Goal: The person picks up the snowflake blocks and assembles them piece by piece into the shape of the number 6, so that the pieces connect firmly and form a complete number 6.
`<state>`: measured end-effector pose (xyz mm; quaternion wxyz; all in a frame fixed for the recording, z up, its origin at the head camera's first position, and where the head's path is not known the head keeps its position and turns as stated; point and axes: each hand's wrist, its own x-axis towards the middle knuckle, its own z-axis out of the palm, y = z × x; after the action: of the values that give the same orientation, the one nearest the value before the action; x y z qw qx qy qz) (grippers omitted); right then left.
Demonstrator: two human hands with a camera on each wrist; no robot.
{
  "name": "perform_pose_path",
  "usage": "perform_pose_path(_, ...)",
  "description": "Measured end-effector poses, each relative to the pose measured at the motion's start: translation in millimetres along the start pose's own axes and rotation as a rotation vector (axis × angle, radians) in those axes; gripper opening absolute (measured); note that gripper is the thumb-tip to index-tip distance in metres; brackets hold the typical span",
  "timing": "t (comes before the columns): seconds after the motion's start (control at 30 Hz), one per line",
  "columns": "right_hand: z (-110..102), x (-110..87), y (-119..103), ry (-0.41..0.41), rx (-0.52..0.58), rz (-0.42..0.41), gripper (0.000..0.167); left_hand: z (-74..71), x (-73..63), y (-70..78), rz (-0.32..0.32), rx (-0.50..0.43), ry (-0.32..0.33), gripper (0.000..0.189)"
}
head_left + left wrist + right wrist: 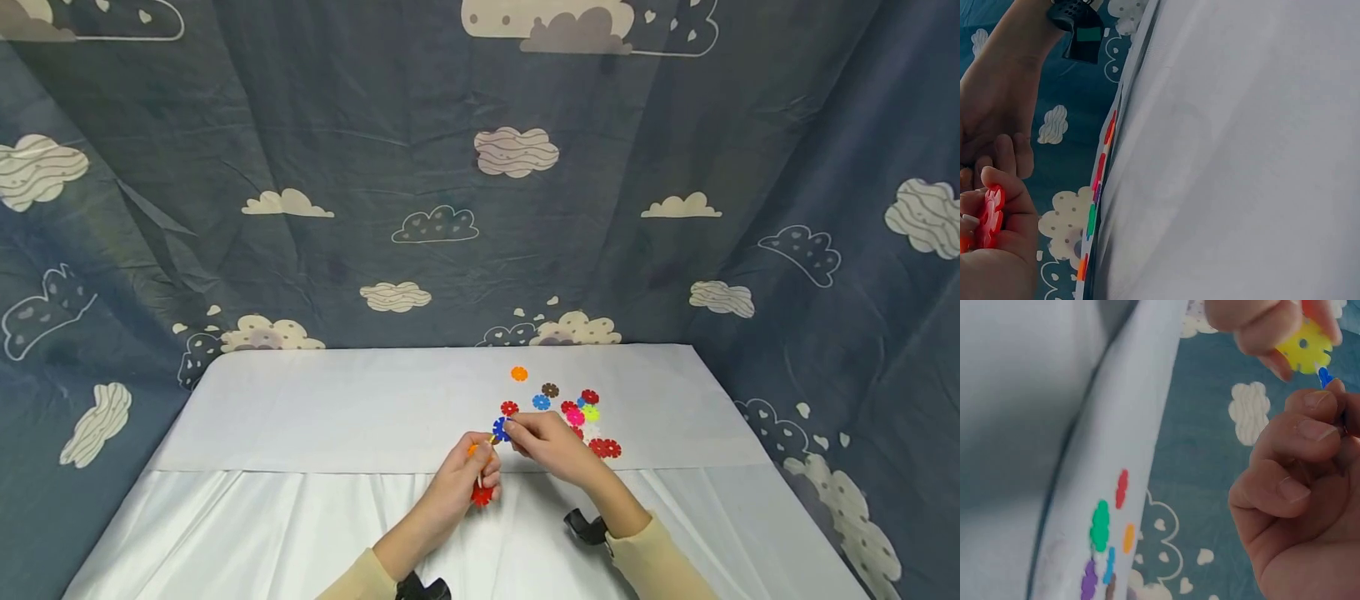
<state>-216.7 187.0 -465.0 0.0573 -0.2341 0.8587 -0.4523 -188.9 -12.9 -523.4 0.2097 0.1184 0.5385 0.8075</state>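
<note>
Near the front of the white table, my left hand (pixel 453 479) grips a small group of notched plastic flower discs. Among them are a red disc (pixel 482 497), also in the left wrist view as a red disc (pixel 992 215), and an orange disc (pixel 472 451). A yellow disc (pixel 1304 347) sticks out from the left fingers in the right wrist view. My right hand (pixel 555 447) pinches a dark blue disc (pixel 500 430) between thumb and fingers. Its edge meets the yellow disc's notched rim. The fingers hide part of both discs.
Several loose discs lie beyond the right hand, among them an orange disc (pixel 519 374), a brown disc (pixel 551 390), a light blue disc (pixel 541 402) and a red disc (pixel 612 448). A dark cloud-patterned curtain (pixel 420 167) surrounds the white table (pixel 300 408) at the back and sides.
</note>
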Motion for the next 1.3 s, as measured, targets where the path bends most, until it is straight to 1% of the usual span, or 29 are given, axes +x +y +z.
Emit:
perform_pose_path(0.1, 4, 0.0, 1, -0.011, -0.003, 0.004, 0.038, 0.3, -0.8, 0.9, -0.007, 0.024, -0.006, 0.027)
perform_pose_path(0.2, 5, 0.3, 2, -0.028, -0.029, 0.013, 0.037, 0.6, -1.8, 1.9, -0.013, 0.049, -0.013, 0.027)
perform_pose_path(0.3, 3, 0.7, 1, -0.068, -0.031, 0.041, 0.037, 0.8, -2.0, 2.5, -0.016, 0.070, -0.017, 0.024)
perform_pose_path(0.47, 2, -0.1, 4, -0.142, 0.002, 0.087, 0.035, 1.8, -2.1, 0.9, -0.038, 0.105, -0.022, 0.015)
perform_pose_path(0.57, 5, 0.1, 7, -0.178, 0.036, 0.105, 0.035, 1.6, -2.7, -0.8, -0.044, 0.112, -0.022, 0.016)
perform_pose_path(0.63, 7, 0.3, 8, -0.185, 0.061, 0.113, 0.036, 1.0, -2.9, -1.3, -0.037, 0.109, -0.026, 0.018)
perform_pose_path(0.73, 10, 1.6, 9, -0.157, 0.076, 0.098, 0.038, -1.0, -1.2, -0.8, -0.027, 0.107, -0.020, 0.024)
perform_pose_path(0.83, 10, 2.4, 10, -0.118, 0.036, 0.063, 0.038, -3.6, 1.8, 0.8, -0.033, 0.120, 0.007, 0.033)
perform_pose_path(0.9, 11, 3.0, 11, -0.108, 0.000, 0.043, 0.037, -5.1, 3.8, 1.8, -0.033, 0.134, 0.040, 0.039)
perform_pose_path(0.97, 13, 3.5, 12, -0.118, -0.019, 0.025, 0.037, -6.9, 4.6, 2.7, -0.034, 0.145, 0.081, 0.039)
perform_pose_path(1.03, 16, 4.3, 12, -0.126, -0.035, 0.015, 0.037, -6.8, 4.9, 3.0, -0.027, 0.153, 0.131, 0.034)
perform_pose_path(1.13, 18, 5.3, 13, -0.132, -0.036, 0.021, 0.039, -5.8, 4.6, 3.3, -0.029, 0.145, 0.205, 0.026)
perform_pose_path(1.2, 13, 6.4, 17, -0.095, -0.062, 0.044, 0.038, -5.1, 4.3, 3.5, -0.034, 0.130, 0.237, 0.023)
perform_pose_path(1.27, 4, 7.5, 26, -0.003, -0.158, 0.105, 0.033, -5.7, 3.9, 3.2, -0.043, 0.110, 0.255, 0.020)
perform_pose_path(1.3, 0, 7.8, 32, 0.052, -0.234, 0.149, 0.029, -6.3, 3.6, 2.9, -0.044, 0.105, 0.259, 0.020)
